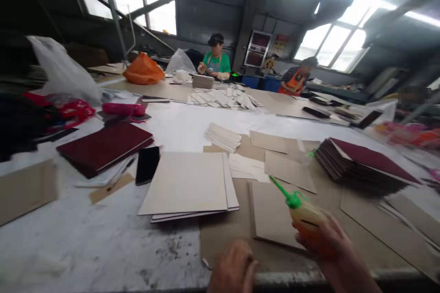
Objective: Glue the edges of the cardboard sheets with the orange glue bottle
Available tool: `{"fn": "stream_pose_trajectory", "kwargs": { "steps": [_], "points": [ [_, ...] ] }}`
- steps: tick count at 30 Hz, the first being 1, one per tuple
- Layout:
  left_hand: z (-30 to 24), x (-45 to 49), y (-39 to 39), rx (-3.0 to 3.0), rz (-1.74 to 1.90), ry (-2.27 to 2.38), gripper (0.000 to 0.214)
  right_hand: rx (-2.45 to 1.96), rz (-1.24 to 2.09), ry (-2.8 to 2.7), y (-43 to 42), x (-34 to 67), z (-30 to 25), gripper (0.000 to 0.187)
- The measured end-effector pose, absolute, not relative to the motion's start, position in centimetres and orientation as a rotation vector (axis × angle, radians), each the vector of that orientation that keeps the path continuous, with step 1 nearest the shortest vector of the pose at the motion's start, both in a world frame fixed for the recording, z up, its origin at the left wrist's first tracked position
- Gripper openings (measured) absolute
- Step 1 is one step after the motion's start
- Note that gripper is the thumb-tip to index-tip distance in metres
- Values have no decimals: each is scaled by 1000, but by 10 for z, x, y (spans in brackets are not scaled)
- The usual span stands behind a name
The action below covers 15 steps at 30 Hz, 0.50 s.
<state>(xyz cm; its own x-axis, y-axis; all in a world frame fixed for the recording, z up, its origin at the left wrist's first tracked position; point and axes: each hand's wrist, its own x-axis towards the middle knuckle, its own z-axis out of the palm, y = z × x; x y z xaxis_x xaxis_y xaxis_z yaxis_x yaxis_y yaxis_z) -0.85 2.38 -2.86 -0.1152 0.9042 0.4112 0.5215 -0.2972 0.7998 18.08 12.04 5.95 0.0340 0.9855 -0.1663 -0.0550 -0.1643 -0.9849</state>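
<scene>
My right hand point(330, 242) grips a yellowish glue bottle point(304, 213) with a green nozzle that points up and left over a brown cardboard panel point(271, 213). My left hand point(233, 268) rests at the table's near edge with its fingers curled; whether it holds anything is hidden. A stack of grey boards point(187, 185) lies just left of the panel. A pile of dark red covers point(360, 162) sits to the right, another dark red cover point(103, 146) to the left.
A black phone point(147, 165) lies beside the grey boards. White strips point(222, 136) and loose cardboard pieces lie mid-table. Plastic bags, an orange bag point(142, 71) and red items crowd the far left. Two people work at the table's far side.
</scene>
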Motion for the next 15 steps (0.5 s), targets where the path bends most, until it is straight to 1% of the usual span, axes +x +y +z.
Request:
{"fn": "stream_pose_trajectory", "kwargs": {
  "steps": [3,6,10,13,15],
  "points": [
    [-38,-7,32,2025,1271,1645,13,-1446,1138,-1184,132,190,54,60],
    [-36,-6,40,2115,1210,1711,14,-1569,972,-1393,146,199,46,67],
    [-30,0,50,2161,1293,1607,13,-1651,760,-1604,163,204,40,66],
    [-32,4,56,2256,1288,1547,29,-1641,602,-1738,175,199,40,62],
    [-38,6,60,2299,1261,1555,35,-1611,524,-1794,181,195,41,59]
  ]
}}
